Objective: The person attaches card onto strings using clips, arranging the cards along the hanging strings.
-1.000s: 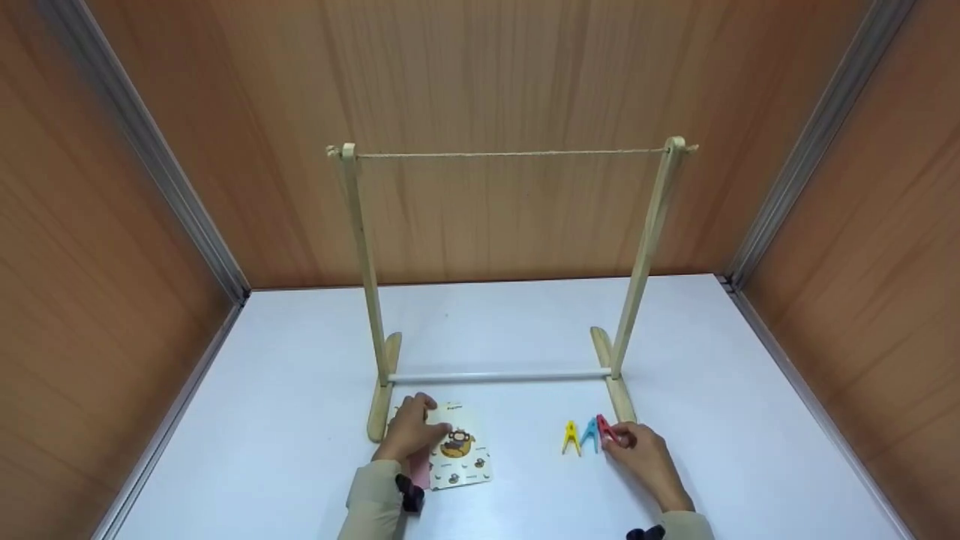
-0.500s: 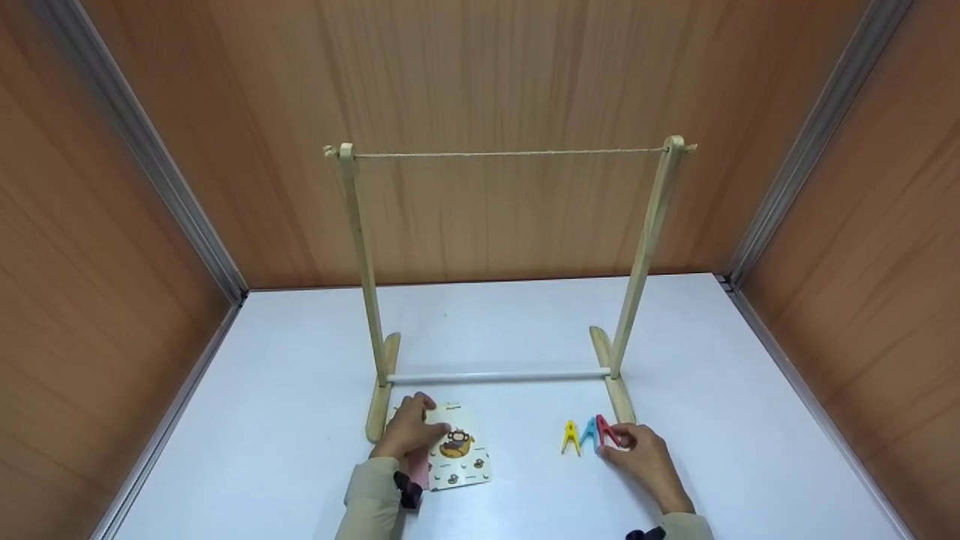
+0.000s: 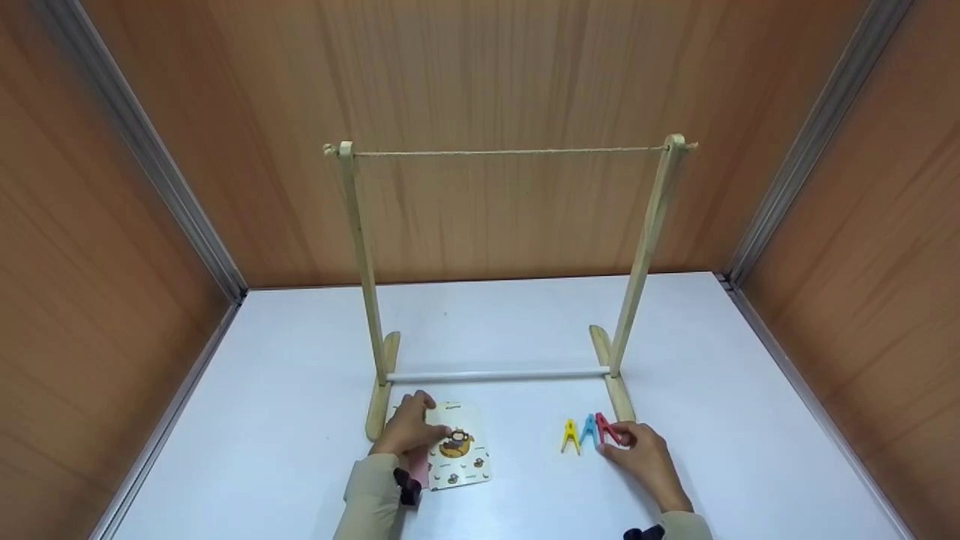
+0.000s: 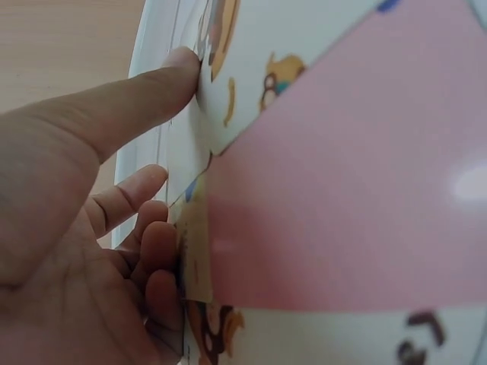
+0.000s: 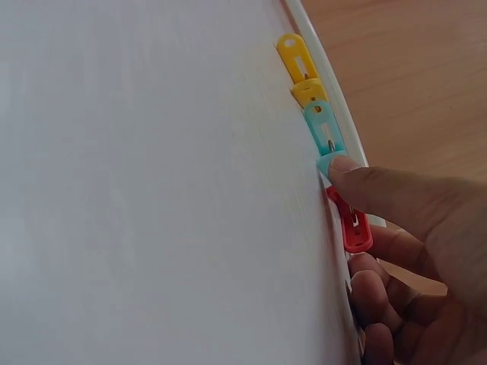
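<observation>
My left hand [image 3: 412,426] rests over cards on the table, its fingertips and thumb spread across them. One printed card [image 3: 461,471] shows a monkey picture; a pink card [image 4: 350,182] lies partly beneath the hand. In the left wrist view the thumb touches a printed card's surface. On the right, my right hand [image 3: 641,457] holds a red clothespin [image 3: 606,427] between thumb and index finger. Side by side to its left are a blue clothespin [image 3: 589,429] and a yellow clothespin [image 3: 571,433]. The right thumb overlaps the blue one's end in the right wrist view.
Behind the hands stands a wooden frame [image 3: 649,255] with a string [image 3: 510,153] tied between its posts and a white bar [image 3: 499,375] low down. Its feet reach close to both hands. Wood-grain panels [image 3: 510,225] enclose the white table [image 3: 262,420].
The right thumb has shifted slightly left along the red clothespin, toward the blue one. My left hand and the cards stay in place.
</observation>
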The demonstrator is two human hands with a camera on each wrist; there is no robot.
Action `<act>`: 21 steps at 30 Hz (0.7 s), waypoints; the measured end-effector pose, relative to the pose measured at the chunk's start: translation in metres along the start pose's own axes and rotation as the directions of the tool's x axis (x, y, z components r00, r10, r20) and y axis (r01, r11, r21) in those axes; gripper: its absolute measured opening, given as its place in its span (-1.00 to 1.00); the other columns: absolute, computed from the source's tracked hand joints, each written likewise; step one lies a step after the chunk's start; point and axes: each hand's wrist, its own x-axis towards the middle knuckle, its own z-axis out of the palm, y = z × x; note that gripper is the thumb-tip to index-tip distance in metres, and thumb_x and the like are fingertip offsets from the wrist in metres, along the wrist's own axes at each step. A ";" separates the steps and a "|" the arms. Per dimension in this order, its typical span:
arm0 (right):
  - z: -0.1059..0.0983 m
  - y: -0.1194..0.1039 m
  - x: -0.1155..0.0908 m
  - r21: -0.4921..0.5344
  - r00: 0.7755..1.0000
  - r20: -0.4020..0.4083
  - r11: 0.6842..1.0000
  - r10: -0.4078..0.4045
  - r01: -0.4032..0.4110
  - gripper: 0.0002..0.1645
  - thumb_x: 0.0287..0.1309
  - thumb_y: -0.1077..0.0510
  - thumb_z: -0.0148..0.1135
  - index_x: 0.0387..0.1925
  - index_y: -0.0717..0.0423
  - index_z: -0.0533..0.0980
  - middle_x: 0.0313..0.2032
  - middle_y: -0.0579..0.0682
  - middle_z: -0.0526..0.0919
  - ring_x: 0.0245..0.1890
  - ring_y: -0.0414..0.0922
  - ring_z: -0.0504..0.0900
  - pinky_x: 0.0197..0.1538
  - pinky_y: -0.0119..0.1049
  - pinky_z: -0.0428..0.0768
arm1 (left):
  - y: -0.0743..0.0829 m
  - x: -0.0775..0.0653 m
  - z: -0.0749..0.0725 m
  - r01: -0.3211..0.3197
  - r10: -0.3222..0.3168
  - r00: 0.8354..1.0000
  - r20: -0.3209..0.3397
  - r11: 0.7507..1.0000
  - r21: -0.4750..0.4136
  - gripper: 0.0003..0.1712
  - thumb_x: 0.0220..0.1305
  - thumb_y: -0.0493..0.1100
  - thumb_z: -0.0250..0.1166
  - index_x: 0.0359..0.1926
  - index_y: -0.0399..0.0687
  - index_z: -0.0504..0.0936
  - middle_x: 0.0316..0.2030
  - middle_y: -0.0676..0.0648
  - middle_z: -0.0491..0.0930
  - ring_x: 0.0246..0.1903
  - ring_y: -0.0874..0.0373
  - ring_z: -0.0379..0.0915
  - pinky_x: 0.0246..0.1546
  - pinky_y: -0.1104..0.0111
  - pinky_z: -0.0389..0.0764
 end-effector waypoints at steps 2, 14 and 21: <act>0.000 0.001 0.000 0.004 1.000 0.000 1.000 0.002 -0.002 -0.47 -0.10 0.08 0.50 -0.06 0.23 0.60 -0.35 0.00 0.53 -0.34 -0.12 0.44 -0.25 -0.29 0.40 | 0.000 0.000 0.000 -0.007 0.007 1.000 -0.001 1.000 0.008 -0.39 -0.09 -0.10 0.55 -0.08 -0.20 0.42 -0.23 -0.14 0.37 -0.28 0.03 0.32 -0.18 0.18 0.44; 0.000 0.000 0.000 0.020 1.000 -0.005 1.000 0.010 -0.010 -0.47 -0.08 0.06 0.49 -0.06 0.23 0.59 -0.35 0.01 0.54 -0.33 -0.12 0.45 -0.26 -0.29 0.40 | 0.004 -0.001 0.001 -0.007 0.008 1.000 -0.013 0.999 0.045 -0.42 -0.06 -0.12 0.53 -0.05 -0.16 0.45 -0.26 -0.11 0.33 -0.31 0.03 0.32 -0.21 0.18 0.42; 0.001 0.000 -0.001 0.025 0.999 -0.039 0.999 -0.020 0.021 -0.51 -0.10 0.08 0.50 -0.10 0.22 0.61 -0.37 0.00 0.55 -0.35 -0.14 0.45 -0.25 -0.29 0.41 | 0.002 0.000 0.002 -0.019 0.020 1.000 -0.012 0.998 0.060 -0.45 -0.06 -0.12 0.53 -0.07 -0.11 0.46 -0.33 -0.09 0.28 -0.38 0.07 0.25 -0.38 0.30 0.30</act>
